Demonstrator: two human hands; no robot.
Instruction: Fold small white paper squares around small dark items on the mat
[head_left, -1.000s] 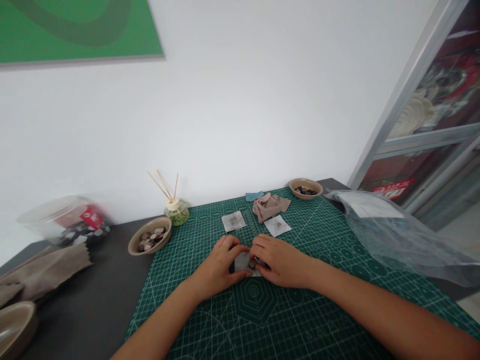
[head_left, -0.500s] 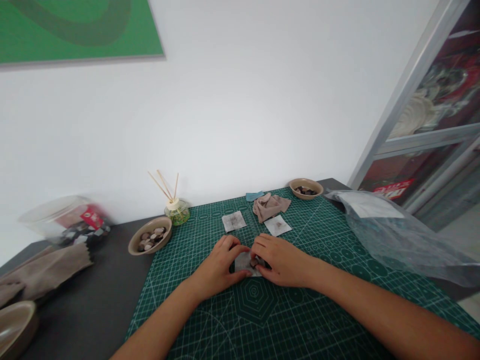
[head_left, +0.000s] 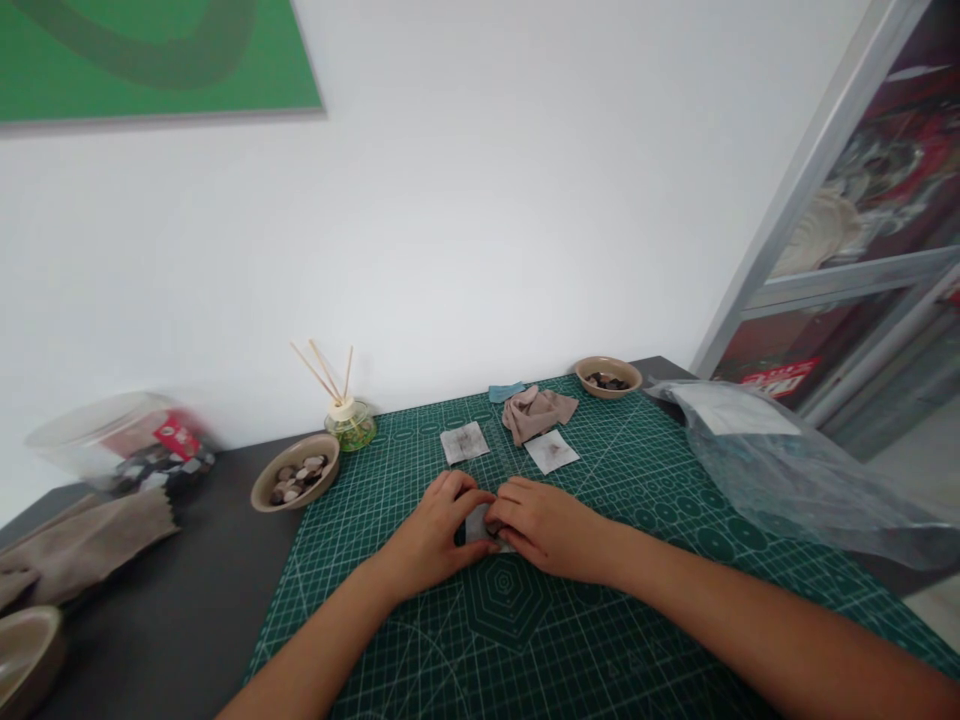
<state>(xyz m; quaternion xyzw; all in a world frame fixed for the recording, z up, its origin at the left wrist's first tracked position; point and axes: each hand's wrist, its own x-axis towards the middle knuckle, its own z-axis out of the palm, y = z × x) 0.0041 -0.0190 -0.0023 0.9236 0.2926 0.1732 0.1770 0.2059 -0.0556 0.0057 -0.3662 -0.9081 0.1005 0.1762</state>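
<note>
Both my hands rest together on the green cutting mat (head_left: 525,640). My left hand (head_left: 435,535) and my right hand (head_left: 551,525) pinch a small grey fabric pouch (head_left: 477,523) between their fingertips. The right fingers cover most of the pouch, so whatever is in it is hidden. Just beyond my hands lie two flat white sachets (head_left: 464,441) (head_left: 552,451) and a crumpled beige cloth (head_left: 537,412).
A tan bowl of brown and white pieces (head_left: 295,473) and a reed diffuser (head_left: 346,415) stand left of the mat. Another tan bowl (head_left: 608,377) sits at the back right. A clear plastic bag (head_left: 787,470) lies on the right. A plastic jar (head_left: 127,450) and beige cloth (head_left: 82,540) lie far left.
My right fingers have closed further over the pouch, hiding the dark pieces seen on it earlier. The view shifted slightly; the hands stayed in place.
</note>
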